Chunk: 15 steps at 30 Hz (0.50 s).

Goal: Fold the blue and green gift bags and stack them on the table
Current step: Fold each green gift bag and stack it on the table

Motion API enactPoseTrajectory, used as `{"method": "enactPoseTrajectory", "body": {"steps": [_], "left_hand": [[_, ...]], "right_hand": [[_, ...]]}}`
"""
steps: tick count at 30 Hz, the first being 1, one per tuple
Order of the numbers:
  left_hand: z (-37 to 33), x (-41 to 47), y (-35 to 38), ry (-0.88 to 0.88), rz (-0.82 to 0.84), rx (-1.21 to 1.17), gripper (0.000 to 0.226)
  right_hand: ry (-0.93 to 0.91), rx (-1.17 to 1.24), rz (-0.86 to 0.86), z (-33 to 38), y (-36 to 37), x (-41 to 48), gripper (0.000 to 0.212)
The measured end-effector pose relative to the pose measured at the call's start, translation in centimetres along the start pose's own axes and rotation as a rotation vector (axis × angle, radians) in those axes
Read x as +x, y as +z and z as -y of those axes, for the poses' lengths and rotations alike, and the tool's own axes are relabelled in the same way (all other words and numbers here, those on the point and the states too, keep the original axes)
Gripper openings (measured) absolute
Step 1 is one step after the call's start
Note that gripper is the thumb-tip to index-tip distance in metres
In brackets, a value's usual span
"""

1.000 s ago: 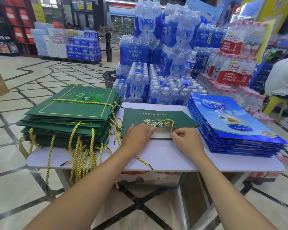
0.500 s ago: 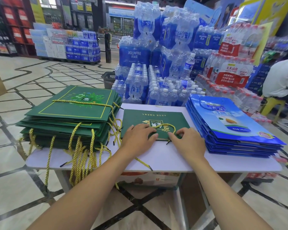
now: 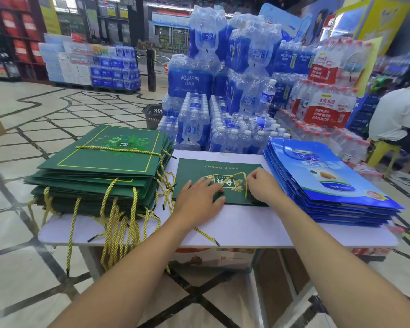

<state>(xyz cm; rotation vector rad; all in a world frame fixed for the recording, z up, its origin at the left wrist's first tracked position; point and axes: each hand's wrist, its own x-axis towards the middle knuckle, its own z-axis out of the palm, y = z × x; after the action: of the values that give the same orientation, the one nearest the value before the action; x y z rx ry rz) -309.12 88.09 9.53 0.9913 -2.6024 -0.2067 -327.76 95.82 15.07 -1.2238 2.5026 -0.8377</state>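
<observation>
Fingers of your left hand point(image 3: 199, 200) lie spread and flat on the green gift bag point(image 3: 199, 169), which rests on the counter point(image 3: 246, 228) between the green stack point(image 3: 100, 166) and the blue stack point(image 3: 324, 183). Your right hand point(image 3: 264, 187) pinches the bag's gold cord handle point(image 3: 234, 174), fingers curled.

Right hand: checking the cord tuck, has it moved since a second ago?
Yes. The right hand went forward from the table's near edge, now pinching the cord.
</observation>
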Motion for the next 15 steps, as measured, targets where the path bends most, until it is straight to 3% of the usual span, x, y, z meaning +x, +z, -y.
{"method": "enactPoseTrajectory", "body": {"steps": [3,7,10,15], "left_hand": [[-0.3,-0.2,-0.4,0.007,0.015,0.019,0.04],[-0.5,-0.3,-0.8,-0.001,0.131,0.043,0.047],[-0.5,-0.5,-1.0,0.006,0.164,0.031,0.047],[-0.7,-0.5,-1.1,0.017,0.171,0.053,0.048]], "right_hand": [[0.188,0.543,0.236,2.3,-0.9,0.3,0.021],[0.24,0.752,0.351,4.5,-0.9,2.9,0.034],[0.107,0.516,0.209,6.1,0.3,5.8,0.04],[-0.246,-0.426,-0.084,6.2,2.3,7.8,0.059]]}}
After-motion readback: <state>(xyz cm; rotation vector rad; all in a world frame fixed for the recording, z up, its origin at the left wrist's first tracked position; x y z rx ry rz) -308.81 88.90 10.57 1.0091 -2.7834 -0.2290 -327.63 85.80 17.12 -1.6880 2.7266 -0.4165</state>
